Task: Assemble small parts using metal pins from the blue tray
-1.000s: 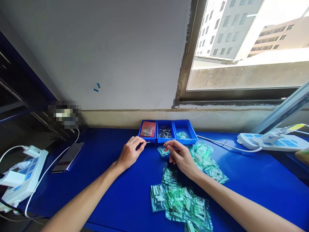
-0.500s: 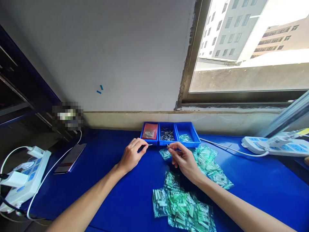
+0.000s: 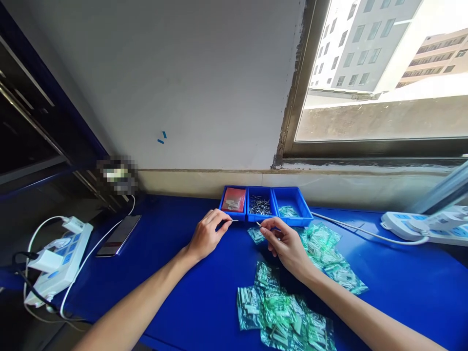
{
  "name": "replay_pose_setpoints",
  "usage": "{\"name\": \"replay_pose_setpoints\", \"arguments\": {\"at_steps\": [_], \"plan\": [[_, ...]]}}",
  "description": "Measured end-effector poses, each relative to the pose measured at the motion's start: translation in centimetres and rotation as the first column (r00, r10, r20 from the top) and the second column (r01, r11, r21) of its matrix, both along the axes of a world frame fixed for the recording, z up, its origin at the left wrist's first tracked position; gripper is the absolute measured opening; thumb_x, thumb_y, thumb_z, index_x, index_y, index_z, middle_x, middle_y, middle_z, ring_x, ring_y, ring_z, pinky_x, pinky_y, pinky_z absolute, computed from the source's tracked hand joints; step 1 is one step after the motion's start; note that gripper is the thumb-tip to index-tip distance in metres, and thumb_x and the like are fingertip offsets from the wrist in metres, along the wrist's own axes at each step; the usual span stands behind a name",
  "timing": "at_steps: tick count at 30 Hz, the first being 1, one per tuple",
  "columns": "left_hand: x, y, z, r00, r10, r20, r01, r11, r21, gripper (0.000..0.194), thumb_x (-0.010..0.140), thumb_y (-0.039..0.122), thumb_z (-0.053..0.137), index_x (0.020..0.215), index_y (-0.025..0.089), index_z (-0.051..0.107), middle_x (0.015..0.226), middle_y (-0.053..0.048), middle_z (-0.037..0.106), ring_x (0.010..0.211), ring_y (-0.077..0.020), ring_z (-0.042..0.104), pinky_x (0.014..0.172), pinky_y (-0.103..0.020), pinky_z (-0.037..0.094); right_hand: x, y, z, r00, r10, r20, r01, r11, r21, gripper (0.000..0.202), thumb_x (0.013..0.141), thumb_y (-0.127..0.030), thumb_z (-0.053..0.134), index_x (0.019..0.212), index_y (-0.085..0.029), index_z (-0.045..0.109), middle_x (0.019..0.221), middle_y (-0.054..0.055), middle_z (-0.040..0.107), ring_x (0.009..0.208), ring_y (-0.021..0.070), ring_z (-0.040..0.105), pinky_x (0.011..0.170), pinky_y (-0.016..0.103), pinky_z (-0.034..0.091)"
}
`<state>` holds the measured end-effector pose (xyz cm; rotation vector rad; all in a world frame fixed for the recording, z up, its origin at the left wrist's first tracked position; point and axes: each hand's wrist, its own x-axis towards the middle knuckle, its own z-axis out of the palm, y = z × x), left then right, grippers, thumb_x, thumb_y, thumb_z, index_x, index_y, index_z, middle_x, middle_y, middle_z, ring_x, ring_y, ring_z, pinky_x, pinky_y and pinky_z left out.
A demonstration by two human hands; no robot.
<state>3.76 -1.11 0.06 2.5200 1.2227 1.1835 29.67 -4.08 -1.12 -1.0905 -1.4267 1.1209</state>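
Observation:
My left hand (image 3: 209, 233) pinches a small thin pale piece (image 3: 235, 221) in front of the left blue bin, which holds a red packet (image 3: 234, 200). Thumb and forefinger of my right hand (image 3: 283, 240) are closed on a small metal piece (image 3: 259, 224), near the middle bin of loose metal pins (image 3: 260, 205). Behind the right hand, the right bin (image 3: 302, 208) has a small clear-green bag in it. A small bag (image 3: 256, 235) lies beside the right fingertips. The two hands are apart.
Green-tinted bags of small parts are piled at the front (image 3: 280, 312) and to the right (image 3: 329, 253) on the blue table (image 3: 197, 302). A phone (image 3: 119, 236) and a power strip (image 3: 62, 263) are at the left; another strip (image 3: 438, 226) is at the right.
The whole view has shifted slightly, so things appear further right. Both hands keep their pinches, with little change relative to the bins.

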Motion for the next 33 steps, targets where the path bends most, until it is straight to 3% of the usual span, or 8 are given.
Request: {"name": "replay_pose_setpoints", "arguments": {"at_steps": [7,16,22,28,33], "plan": [[-0.07,0.17,-0.29,0.999,0.015,-0.028,-0.016,1.000,-0.018,0.019,0.110,0.032,0.048,0.103,0.023,0.064,0.102,-0.005,0.070,0.100,-0.0210,0.065,0.092,-0.036,0.052,-0.13,0.19,-0.11,0.995,-0.018,-0.103,0.015,1.000,-0.027,0.046,0.089,-0.068,0.069,0.100,-0.023,0.067,0.087,0.003,0.064,0.051,0.0120,0.053,0.034,0.023,0.042],[0.01,-0.07,-0.20,0.995,-0.019,-0.094,0.012,0.997,-0.081,0.021,0.109,0.031,0.047,0.097,0.022,0.062,0.096,-0.005,0.068,0.093,-0.0202,0.064,0.087,-0.035,0.052,-0.08,0.28,-0.45,0.988,-0.067,-0.139,0.068,0.998,0.004,0.041,0.095,-0.063,0.064,0.105,-0.023,0.063,0.083,0.000,0.057,0.050,0.0108,0.053,0.034,0.021,0.043],[-0.09,0.06,-0.27,0.990,-0.053,-0.133,0.038,0.993,-0.112,0.030,0.111,0.029,0.041,0.091,0.021,0.062,0.093,-0.005,0.068,0.091,-0.0199,0.063,0.085,-0.034,0.051,-0.01,-0.17,-0.19,0.995,-0.081,-0.060,0.082,0.997,0.004,0.035,0.095,-0.060,0.066,0.101,-0.026,0.058,0.059,-0.005,0.049,0.047,0.0141,0.048,0.036,0.022,0.042],[-0.18,0.09,-0.41,0.988,-0.053,-0.143,0.037,0.994,-0.106,0.028,0.111,0.029,0.043,0.092,0.021,0.062,0.095,-0.005,0.068,0.093,-0.0200,0.063,0.086,-0.034,0.051,0.07,0.04,-0.41,0.991,-0.109,-0.076,0.111,0.994,0.023,0.036,0.092,-0.060,0.070,0.099,-0.027,0.058,0.072,-0.002,0.053,0.053,0.0149,0.053,0.034,0.022,0.041],[-0.08,-0.10,-0.39,0.984,-0.055,-0.171,0.037,0.993,-0.108,0.028,0.111,0.030,0.043,0.093,0.021,0.062,0.094,-0.005,0.067,0.093,-0.0196,0.063,0.085,-0.034,0.050,0.14,0.21,-0.90,0.992,-0.092,-0.084,0.092,0.996,-0.003,0.037,0.093,-0.061,0.068,0.105,-0.027,0.061,0.072,-0.002,0.053,0.052,0.0144,0.054,0.031,0.020,0.041]]}}
